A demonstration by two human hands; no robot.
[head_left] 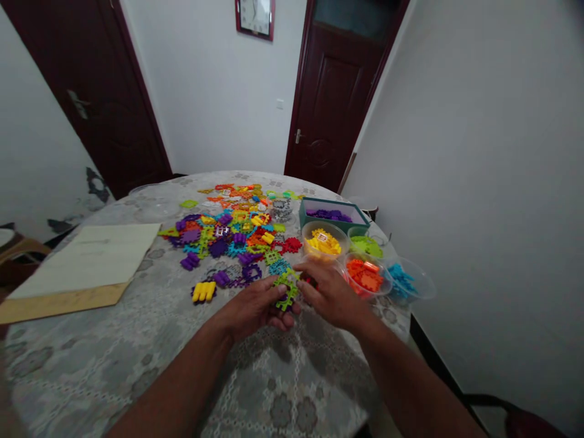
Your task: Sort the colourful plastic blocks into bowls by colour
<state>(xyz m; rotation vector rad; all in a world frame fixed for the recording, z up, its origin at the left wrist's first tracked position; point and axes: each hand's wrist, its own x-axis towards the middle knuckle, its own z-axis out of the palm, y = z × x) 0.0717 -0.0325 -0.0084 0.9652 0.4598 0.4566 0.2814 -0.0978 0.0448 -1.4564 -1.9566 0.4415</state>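
Note:
My left hand (260, 305) is closed around a lime green toothed building piece (286, 289), thumb on top. Something purple shows under and through its openings. My right hand (331, 294) pinches at the upper right edge of the same green piece, its fingers curled. Behind the hands, a loose pile of toothed plastic pieces (219, 246) in purple, green, blue, orange and red spreads over the table. A yellow ribbed piece (204, 292) on a purple base lies left of my left hand.
Clear bowls sort pieces by colour: yellow (323, 242), green (366, 246), orange (364, 277) and blue (401, 281). My right hand partly hides another bowl. Purple pieces fill a dark green box (311, 221). Pale paper (91, 255) lies at left on the patterned tablecloth (150, 359).

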